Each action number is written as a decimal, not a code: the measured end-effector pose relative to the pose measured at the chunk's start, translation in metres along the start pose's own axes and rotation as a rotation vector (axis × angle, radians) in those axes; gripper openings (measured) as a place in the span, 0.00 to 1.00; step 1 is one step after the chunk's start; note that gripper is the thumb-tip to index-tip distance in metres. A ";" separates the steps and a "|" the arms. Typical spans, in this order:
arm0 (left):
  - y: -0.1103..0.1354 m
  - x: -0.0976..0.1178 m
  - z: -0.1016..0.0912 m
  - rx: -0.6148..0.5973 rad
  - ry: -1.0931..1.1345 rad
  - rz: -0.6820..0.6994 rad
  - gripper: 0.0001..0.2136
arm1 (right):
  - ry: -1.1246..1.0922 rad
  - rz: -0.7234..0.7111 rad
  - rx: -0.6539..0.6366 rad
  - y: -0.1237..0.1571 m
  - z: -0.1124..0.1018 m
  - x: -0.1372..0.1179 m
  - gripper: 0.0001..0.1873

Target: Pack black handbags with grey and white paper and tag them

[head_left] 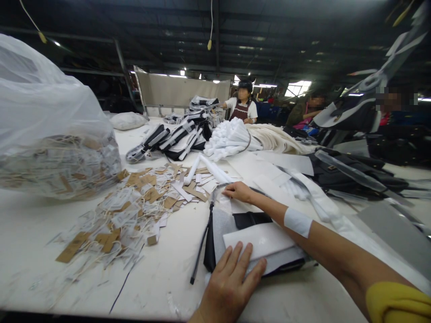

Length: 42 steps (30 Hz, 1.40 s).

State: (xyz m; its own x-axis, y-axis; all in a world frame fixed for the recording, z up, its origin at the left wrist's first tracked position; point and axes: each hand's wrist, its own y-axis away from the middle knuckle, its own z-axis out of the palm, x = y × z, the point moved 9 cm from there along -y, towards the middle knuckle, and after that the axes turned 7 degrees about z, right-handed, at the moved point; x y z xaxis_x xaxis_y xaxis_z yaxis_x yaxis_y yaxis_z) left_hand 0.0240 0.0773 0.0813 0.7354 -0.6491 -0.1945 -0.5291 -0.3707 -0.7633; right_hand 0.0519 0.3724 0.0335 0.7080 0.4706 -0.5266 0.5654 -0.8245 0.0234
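My left hand lies flat with fingers spread on the near end of a black bag wrapped in white sheet material. My right hand reaches across to the bag's far end, fingers curled together at a clear plastic film there; what they pinch is too small to make out. A black strap runs from the bag toward the table's front edge. A white band circles my right forearm.
A heap of brown and white hang tags with strings spreads on the left, beside a large clear bag of tags. White paper rolls, wrapped black bags and dark goods lie beyond. Other people stand at the far end.
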 end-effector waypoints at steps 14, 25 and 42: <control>0.001 0.001 0.002 -0.022 -0.007 0.017 0.15 | -0.283 0.173 -0.081 -0.003 0.012 0.000 0.09; -0.002 0.000 0.001 -0.038 -0.010 0.020 0.14 | -0.135 0.072 0.081 0.009 -0.035 -0.025 0.05; 0.009 0.000 0.018 -0.175 0.097 0.016 0.18 | 0.278 -0.234 0.382 0.153 -0.049 -0.120 0.10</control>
State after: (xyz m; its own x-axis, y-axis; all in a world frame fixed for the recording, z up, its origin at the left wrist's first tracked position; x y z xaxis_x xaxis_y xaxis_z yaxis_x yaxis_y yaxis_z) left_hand 0.0269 0.0855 0.0636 0.6868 -0.7135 -0.1386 -0.6119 -0.4646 -0.6401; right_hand 0.0743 0.2052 0.1414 0.6958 0.6790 -0.2341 0.5644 -0.7185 -0.4065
